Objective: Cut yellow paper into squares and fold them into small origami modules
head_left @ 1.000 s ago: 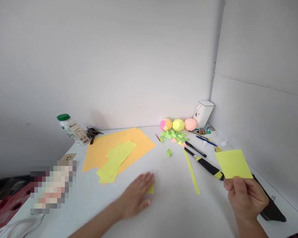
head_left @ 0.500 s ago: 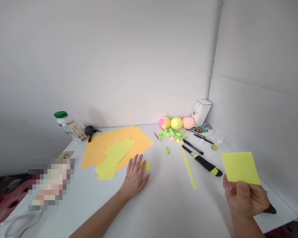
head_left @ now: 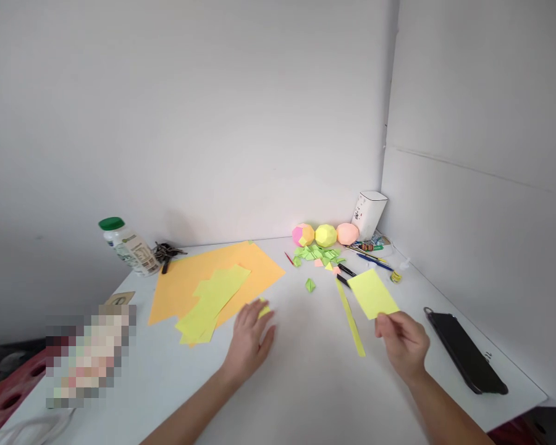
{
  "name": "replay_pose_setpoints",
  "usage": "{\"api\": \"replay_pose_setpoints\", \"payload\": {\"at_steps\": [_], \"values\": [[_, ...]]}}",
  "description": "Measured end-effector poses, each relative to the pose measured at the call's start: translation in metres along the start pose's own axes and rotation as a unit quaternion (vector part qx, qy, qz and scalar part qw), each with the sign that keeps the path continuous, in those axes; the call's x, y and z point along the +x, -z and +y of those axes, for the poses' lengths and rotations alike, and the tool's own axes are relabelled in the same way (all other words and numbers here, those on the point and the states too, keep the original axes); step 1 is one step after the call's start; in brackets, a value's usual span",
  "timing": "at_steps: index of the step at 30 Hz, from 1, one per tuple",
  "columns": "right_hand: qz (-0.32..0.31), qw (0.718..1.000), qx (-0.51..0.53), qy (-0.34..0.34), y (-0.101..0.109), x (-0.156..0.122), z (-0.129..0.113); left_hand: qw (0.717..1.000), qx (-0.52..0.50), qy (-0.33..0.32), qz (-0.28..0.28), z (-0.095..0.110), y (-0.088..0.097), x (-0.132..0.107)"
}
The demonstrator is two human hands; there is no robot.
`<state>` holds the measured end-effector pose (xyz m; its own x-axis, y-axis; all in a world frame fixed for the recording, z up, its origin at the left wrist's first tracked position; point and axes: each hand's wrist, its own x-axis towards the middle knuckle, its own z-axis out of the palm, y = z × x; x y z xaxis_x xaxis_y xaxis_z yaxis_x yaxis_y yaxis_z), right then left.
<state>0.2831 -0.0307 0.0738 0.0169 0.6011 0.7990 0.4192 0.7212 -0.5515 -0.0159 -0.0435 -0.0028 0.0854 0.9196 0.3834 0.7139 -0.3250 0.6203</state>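
Working at a white table (head_left: 306, 395), you are holding a yellow paper square (head_left: 373, 295) in your right hand (head_left: 403, 344), right of centre in the frame, pinching its near edge between thumb and fingers. The square is tilting upward above the tabletop and is partly hiding a dark-tipped tool (head_left: 343, 281) behind it. Your left hand (head_left: 246, 346), lower centre, is spreading its thumb away from loosely curved fingers, which are partly covering a small yellow piece (head_left: 264, 307); whether they are pressing on it is impossible to tell.

Between your hands, a narrow yellow strip (head_left: 351, 318) is lying on the table, with one green folded piece (head_left: 310, 285) sitting apart above it to the left. Left of centre, yellow sheets (head_left: 217, 296) are overlapping orange paper (head_left: 264, 267). Three faceted balls (head_left: 325, 235) are lining up near the wall right of centre, and a heap of green folded pieces (head_left: 315, 252) is lying just below them in the frame. A green-capped bottle (head_left: 134, 252) is standing at left beside keys (head_left: 165, 252), while a black phone (head_left: 466, 352) is lying at lower right.
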Motion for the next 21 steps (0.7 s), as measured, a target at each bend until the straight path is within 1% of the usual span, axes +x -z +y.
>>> {"api": "replay_pose_setpoints", "payload": {"at_steps": [1, 2, 3, 4, 5, 6, 7, 8, 9, 11, 13, 15, 17, 19, 21], "values": [[-0.025, 0.998, -0.02, 0.047, -0.006, 0.002, -0.002, 0.993, -0.096, 0.037, -0.062, 0.015, 0.005, -0.001], [-0.049, 0.992, -0.041, 0.104, -0.012, 0.003, -0.005, 0.965, -0.202, 0.097, -0.137, 0.03, 0.01, -0.001], [-0.07, 0.982, -0.063, 0.166, -0.018, 0.004, -0.008, 0.918, -0.311, 0.154, -0.19, 0.045, 0.014, -0.002], [-0.087, 0.967, -0.087, 0.225, -0.025, 0.005, -0.01, 0.861, -0.417, 0.188, -0.224, 0.059, 0.017, -0.001], [-0.104, 0.949, -0.113, 0.274, -0.03, 0.005, -0.012, 0.806, -0.506, 0.203, -0.231, 0.072, 0.02, 0.0], [-0.119, 0.932, -0.139, 0.313, -0.036, 0.003, -0.014, 0.761, -0.569, 0.205, -0.235, 0.082, 0.021, 0.002], [-0.13, 0.916, -0.161, 0.343, -0.04, 0.001, -0.015, 0.728, -0.61, 0.202, -0.238, 0.089, 0.022, 0.003], [-0.139, 0.905, -0.176, 0.362, -0.044, -0.002, -0.016, 0.709, -0.635, 0.206, -0.227, 0.094, 0.022, 0.005], [-0.148, 0.897, -0.182, 0.374, -0.048, -0.006, -0.016, 0.698, -0.649, 0.215, -0.215, 0.096, 0.021, 0.007], [-0.166, 0.894, -0.177, 0.376, -0.052, -0.014, -0.016, 0.688, -0.654, 0.25, -0.193, 0.093, 0.018, 0.01], [-0.171, 0.909, -0.151, 0.348, -0.055, -0.022, -0.016, 0.692, -0.636, 0.282, -0.192, 0.086, 0.015, 0.01], [-0.173, 0.931, -0.111, 0.301, -0.056, -0.028, -0.015, 0.709, -0.607, 0.295, -0.206, 0.078, 0.014, 0.011], [-0.192, 0.947, -0.069, 0.25, -0.057, -0.033, -0.013, 0.726, -0.58, 0.294, -0.222, 0.072, 0.014, 0.011], [-0.231, 0.953, -0.025, 0.194, -0.059, -0.037, -0.01, 0.741, -0.557, 0.287, -0.241, 0.067, 0.012, 0.012], [-0.274, 0.954, 0.027, 0.119, -0.063, -0.043, -0.004, 0.753, -0.535, 0.275, -0.267, 0.061, 0.009, 0.011]]}}
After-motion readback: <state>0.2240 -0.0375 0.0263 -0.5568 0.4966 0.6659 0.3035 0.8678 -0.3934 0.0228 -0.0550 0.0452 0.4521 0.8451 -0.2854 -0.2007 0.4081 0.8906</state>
